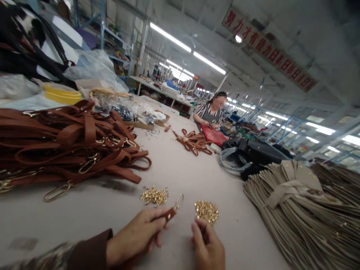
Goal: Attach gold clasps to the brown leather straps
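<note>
My left hand (142, 232) is closed on a brown leather strap (170, 214), pinching it near one end between thumb and fingers. A gold metal clip (179, 202) sticks out from that end, and a small gold stud shows on the leather. Just in front of my right hand (207, 243) lies a pile of small gold rivets (207, 210). The right hand's fingers are curled in toward the thumb; whatever they hold, if anything, is hidden. A second heap of small gold pieces (154, 195) sits beyond the left hand.
Brown straps with gold clips (70, 146) are stacked at the left; a smaller strap bunch (192, 140) lies farther along the table (180, 172). Bundled beige strips (303, 210) and black bags (253, 153) line the right. A co-worker (212, 112) handles a red piece (213, 134).
</note>
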The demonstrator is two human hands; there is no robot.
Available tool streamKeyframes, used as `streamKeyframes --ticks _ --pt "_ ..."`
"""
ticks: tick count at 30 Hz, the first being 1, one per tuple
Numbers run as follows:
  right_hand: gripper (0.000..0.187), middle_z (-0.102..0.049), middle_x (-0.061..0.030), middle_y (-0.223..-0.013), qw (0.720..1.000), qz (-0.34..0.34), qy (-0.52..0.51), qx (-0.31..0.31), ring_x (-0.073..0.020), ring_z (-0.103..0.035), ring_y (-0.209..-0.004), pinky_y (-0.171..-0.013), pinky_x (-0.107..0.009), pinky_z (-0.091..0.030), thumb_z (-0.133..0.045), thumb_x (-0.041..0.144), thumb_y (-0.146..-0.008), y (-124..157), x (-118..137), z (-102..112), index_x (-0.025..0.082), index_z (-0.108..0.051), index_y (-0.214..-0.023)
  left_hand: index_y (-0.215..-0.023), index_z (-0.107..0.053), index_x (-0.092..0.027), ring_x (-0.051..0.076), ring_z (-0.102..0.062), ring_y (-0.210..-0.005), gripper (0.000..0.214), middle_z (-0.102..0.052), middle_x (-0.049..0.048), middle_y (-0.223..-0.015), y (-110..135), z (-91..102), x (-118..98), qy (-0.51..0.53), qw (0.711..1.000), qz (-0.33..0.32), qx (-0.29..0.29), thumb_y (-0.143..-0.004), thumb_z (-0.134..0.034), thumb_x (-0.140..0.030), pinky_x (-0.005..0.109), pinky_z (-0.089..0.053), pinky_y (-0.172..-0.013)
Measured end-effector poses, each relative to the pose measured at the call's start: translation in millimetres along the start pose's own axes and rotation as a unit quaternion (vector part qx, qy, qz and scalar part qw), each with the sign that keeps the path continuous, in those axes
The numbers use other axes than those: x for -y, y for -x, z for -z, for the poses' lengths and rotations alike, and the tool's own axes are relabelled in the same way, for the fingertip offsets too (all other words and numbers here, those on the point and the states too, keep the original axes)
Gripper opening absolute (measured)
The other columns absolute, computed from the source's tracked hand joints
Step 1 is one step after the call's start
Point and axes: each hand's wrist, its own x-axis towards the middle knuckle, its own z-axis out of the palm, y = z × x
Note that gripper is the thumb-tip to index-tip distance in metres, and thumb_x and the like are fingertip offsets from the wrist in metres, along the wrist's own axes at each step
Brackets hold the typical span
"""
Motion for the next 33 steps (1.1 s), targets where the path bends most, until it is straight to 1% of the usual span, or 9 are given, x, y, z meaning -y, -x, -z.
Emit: streamKeyframes --ticks 2,6,10,13,19,23,26,29,33 --pt "0.033 -0.075 -0.0042 -0.090 0.993 0.023 0.114 0.002 -0.0202 -0.070 -0.077 -0.070 -0.027 -0.055 -0.059 0.050 -0.084 -9 -1 25 0.023 -0.070 -0.099 -0.108 -0.063 -0.013 0.005 -0.044 -0.050 0.049 -0.054 0.0007 -0.085 2 2.1 -4 0.028 0.999 0.018 -0.016 -0.074 -0.065 -0.048 0.018 -0.031 -0.042" --pt "0.029 -0.073 -0.0054 -0.095 0.952 0.129 0.273 0.042 -0.0169 -0.068 -0.074 -0.070 -0.027 -0.051 -0.048 0.038 -0.093 -20 -6 47 0.021 -0.067 -0.105 -0.106 -0.062 -0.013 0.008 -0.047 -0.057 0.048 -0.051 -0.0013 -0.078 4 4.0 -8 0.065 0.998 0.022 -0.011 -0.072 -0.068 -0.045 0.018 -0.037 -0.047" --pt "0.026 -0.071 -0.0059 -0.096 0.891 0.217 0.392 0.078 -0.0183 -0.068 -0.078 -0.070 -0.028 -0.047 -0.042 0.025 -0.095 -26 -9 37 0.019 -0.065 -0.109 -0.090 -0.058 -0.012 0.007 -0.037 -0.047 0.043 -0.050 -0.0027 -0.062 4 4.5 -5 0.038 0.999 0.035 -0.010 -0.085 -0.052 -0.055 0.019 -0.027 -0.044" --pt "0.024 -0.070 -0.0050 -0.090 0.846 0.247 0.466 0.080 -0.0189 -0.067 -0.072 -0.063 -0.028 -0.044 -0.045 0.021 -0.095 -33 -9 29 0.020 -0.066 -0.107 -0.091 -0.060 -0.011 0.007 -0.036 -0.050 0.043 -0.051 -0.0010 -0.067 2 6.0 -3 0.065 0.997 0.034 -0.033 -0.087 -0.049 -0.052 0.019 -0.024 -0.043" --pt "0.016 -0.069 -0.0029 -0.085 0.803 0.251 0.530 0.103 -0.0176 -0.065 -0.064 -0.056 -0.027 -0.039 -0.053 0.023 -0.093 -45 -7 27 0.023 -0.069 -0.098 -0.098 -0.066 -0.007 0.008 -0.043 -0.059 0.042 -0.051 0.0010 -0.075 1 5.9 -6 0.112 0.993 0.034 -0.012 -0.080 -0.056 -0.044 0.018 -0.028 -0.045" --pt "0.018 -0.070 -0.0036 -0.086 0.820 0.245 0.507 0.097 -0.0180 -0.066 -0.064 -0.057 -0.028 -0.041 -0.051 0.025 -0.093 -51 -6 26 0.022 -0.069 -0.091 -0.087 -0.061 -0.013 0.007 -0.041 -0.054 0.028 -0.048 -0.0038 -0.064 1 3.3 -6 0.111 0.993 0.042 0.006 -0.071 -0.067 -0.035 0.018 -0.027 -0.047" --pt "0.022 -0.071 -0.0036 -0.082 0.877 0.231 0.412 0.082 -0.0186 -0.067 -0.068 -0.061 -0.028 -0.045 -0.050 0.029 -0.093 -48 -4 23 0.021 -0.070 -0.087 -0.079 -0.055 -0.016 0.006 -0.037 -0.048 0.022 -0.048 -0.0059 -0.057 0 1.8 -5 0.096 0.994 0.050 -0.006 -0.069 -0.066 -0.033 0.020 -0.022 -0.047" --pt "0.020 -0.073 -0.0027 -0.081 0.949 0.196 0.240 0.057 -0.0169 -0.068 -0.070 -0.064 -0.025 -0.050 -0.056 0.033 -0.091 -32 5 18 0.020 -0.071 -0.088 -0.074 -0.053 -0.016 0.006 -0.034 -0.047 0.020 -0.046 -0.0069 -0.056 1 0.4 -5 0.094 0.995 0.042 -0.015 -0.070 -0.064 -0.033 0.022 -0.020 -0.047" --pt "0.012 -0.073 -0.0014 -0.079 0.978 0.189 0.075 0.052 -0.0144 -0.068 -0.066 -0.062 -0.023 -0.053 -0.064 0.028 -0.088 -3 26 3 0.020 -0.071 -0.092 -0.074 -0.056 -0.015 0.007 -0.033 -0.051 0.019 -0.044 -0.0070 -0.058 1 -2.0 -8 0.057 0.998 0.007 -0.017 -0.071 -0.063 -0.032 0.022 -0.022 -0.050"
